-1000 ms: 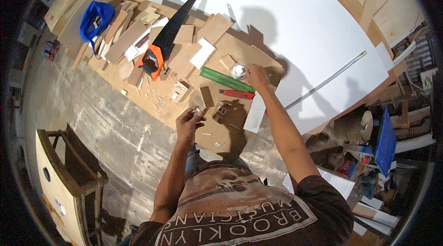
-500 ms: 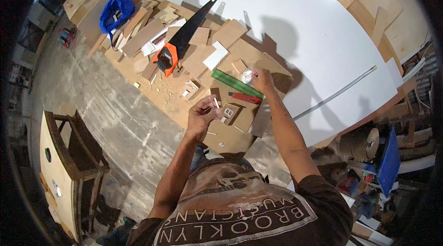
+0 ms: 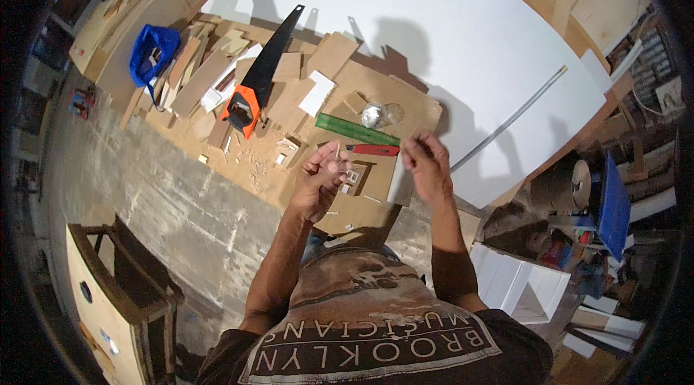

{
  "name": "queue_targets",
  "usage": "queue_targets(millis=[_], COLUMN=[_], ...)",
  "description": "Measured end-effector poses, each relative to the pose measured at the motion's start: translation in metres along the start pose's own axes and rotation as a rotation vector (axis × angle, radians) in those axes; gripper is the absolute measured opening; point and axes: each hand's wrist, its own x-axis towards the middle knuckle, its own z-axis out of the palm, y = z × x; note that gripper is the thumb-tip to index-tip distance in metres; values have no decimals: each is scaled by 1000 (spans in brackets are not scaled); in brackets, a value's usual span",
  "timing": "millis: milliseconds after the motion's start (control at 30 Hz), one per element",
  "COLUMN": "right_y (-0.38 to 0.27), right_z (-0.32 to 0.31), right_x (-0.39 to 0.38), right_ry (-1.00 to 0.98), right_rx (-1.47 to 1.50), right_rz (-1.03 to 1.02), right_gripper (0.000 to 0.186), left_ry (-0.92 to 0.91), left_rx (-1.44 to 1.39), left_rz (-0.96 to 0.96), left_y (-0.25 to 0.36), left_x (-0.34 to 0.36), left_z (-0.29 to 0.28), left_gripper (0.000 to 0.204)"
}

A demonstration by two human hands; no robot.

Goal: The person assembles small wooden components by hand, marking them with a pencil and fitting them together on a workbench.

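Note:
My left hand [image 3: 319, 181] pinches a small pale stick [image 3: 338, 151] between thumb and fingertips, above the near part of the workbench. My right hand [image 3: 428, 162] is held to the right with its fingers drawn together; whatever is in the pinch is too small to make out. Its fingertips appear close to the right end of a red utility knife [image 3: 376, 149]. Beyond that knife lies a green ruler-like strip [image 3: 353, 129]. A shiny whitish lump in clear plastic [image 3: 373, 116] rests behind the strip. Beside my left hand is a small white framed piece [image 3: 352, 178] against a wooden block.
A handsaw [image 3: 264, 74] with an orange handle lies on wood offcuts [image 3: 206, 70]. The blue bag [image 3: 153, 60] sits at the far left. A large white panel [image 3: 477, 45] carries a long metal strip [image 3: 510, 117]. A wooden cabinet [image 3: 108, 298] stands at lower left.
My right hand has pulled back from the shiny lump toward me, to beside the knife's end. My left hand still pinches the pale stick. The whole view has shifted slightly.

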Motion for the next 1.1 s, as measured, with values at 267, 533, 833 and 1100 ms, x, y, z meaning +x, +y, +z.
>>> queue_targets(millis=[267,533,833,1100], right_y=[-7,3,3,-1], right_z=[49,57,83,92], right_x=[-57,-67,-68,-66], right_ry=[-22,40,14,8], right_rx=[-149,-315,-399,-495], right_rz=[-138,-348,-399,-450], right_gripper=[11,8,18,20], left_ry=[-183,-216,-224,-249], left_rx=[-260,-342,-306,-320], left_rz=[-101,-78,-35,11], left_y=[4,0,-1,4], left_x=[1,4,-6,-14], left_z=[19,16,16,26], left_gripper=[55,45,52,56])
